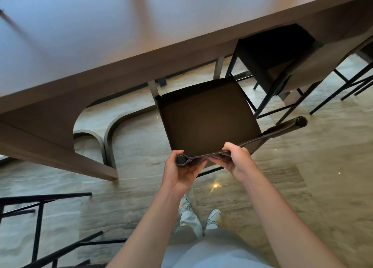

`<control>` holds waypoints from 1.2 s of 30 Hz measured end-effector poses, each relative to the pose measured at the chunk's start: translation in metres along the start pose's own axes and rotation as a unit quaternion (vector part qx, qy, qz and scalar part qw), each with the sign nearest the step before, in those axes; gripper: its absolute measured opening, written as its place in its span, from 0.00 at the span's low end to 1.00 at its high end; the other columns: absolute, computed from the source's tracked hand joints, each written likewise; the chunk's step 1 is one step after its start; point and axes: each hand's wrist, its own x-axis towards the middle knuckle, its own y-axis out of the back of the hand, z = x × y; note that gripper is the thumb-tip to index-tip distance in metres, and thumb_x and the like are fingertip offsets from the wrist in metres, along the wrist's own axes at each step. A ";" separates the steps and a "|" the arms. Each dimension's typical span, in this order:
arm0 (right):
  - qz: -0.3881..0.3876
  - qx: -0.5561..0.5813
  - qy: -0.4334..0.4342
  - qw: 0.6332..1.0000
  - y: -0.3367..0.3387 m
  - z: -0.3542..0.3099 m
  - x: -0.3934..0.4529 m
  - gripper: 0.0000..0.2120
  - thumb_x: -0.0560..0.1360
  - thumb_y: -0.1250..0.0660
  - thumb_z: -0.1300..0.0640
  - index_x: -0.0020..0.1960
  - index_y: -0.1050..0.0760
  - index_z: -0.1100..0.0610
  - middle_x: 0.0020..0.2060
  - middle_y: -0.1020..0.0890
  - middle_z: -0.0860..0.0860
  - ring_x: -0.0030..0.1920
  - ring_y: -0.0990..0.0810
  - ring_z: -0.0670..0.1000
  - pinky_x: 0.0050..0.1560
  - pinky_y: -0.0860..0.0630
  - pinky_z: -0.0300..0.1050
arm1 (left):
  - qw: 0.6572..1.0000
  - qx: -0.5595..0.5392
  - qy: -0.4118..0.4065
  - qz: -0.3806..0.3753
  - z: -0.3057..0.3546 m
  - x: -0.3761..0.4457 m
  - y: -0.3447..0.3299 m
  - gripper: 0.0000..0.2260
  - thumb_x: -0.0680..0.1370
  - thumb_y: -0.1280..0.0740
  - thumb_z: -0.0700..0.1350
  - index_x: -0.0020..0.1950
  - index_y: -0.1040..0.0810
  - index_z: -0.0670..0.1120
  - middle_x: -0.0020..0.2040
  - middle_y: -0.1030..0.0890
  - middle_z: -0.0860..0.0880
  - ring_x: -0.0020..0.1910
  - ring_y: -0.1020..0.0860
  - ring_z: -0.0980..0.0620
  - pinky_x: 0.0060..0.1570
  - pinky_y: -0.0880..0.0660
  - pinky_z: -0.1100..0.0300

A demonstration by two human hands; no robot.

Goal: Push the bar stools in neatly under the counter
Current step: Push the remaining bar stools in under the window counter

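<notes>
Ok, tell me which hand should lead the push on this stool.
Probably the left hand: it grips the corner post of the stool, whose seat is angled to the counter. The right hand holds mid-backrest and can steady.

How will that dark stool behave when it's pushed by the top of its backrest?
Pushed high at the backrest, the stool may tip forward on its thin legs. The glossy floor should probably let it slide. The left hand and right hand grip it, which likely steadies it.
</notes>
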 end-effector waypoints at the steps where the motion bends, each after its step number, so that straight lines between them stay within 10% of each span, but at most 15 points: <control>1: -0.003 -0.003 -0.001 1.000 0.002 0.001 0.001 0.10 0.76 0.42 0.70 0.56 0.27 0.72 0.41 0.15 0.64 0.44 0.14 0.62 0.53 0.18 0.60 | 1.000 0.011 0.000 0.002 0.000 0.000 0.001 0.21 0.75 0.33 0.44 0.65 0.24 0.33 0.61 0.21 0.30 0.62 0.20 0.32 0.63 0.22 0.41; 8: 0.000 -0.021 0.000 1.000 0.015 0.010 0.003 0.22 0.77 0.35 0.63 0.68 0.32 0.69 0.51 0.17 0.64 0.49 0.14 0.60 0.51 0.17 0.59 | 0.997 0.071 -0.009 0.003 -0.004 -0.005 0.009 0.18 0.77 0.33 0.49 0.60 0.23 0.36 0.56 0.18 0.33 0.61 0.19 0.35 0.56 0.19 0.42; 36: -0.041 -0.030 -0.017 0.999 0.022 0.012 0.009 0.14 0.76 0.35 0.63 0.60 0.31 0.62 0.50 0.21 0.62 0.53 0.16 0.60 0.54 0.17 0.56 | 0.989 0.135 -0.035 0.047 -0.010 0.004 0.013 0.25 0.78 0.37 0.55 0.65 0.21 0.37 0.60 0.18 0.34 0.58 0.17 0.37 0.59 0.21 0.44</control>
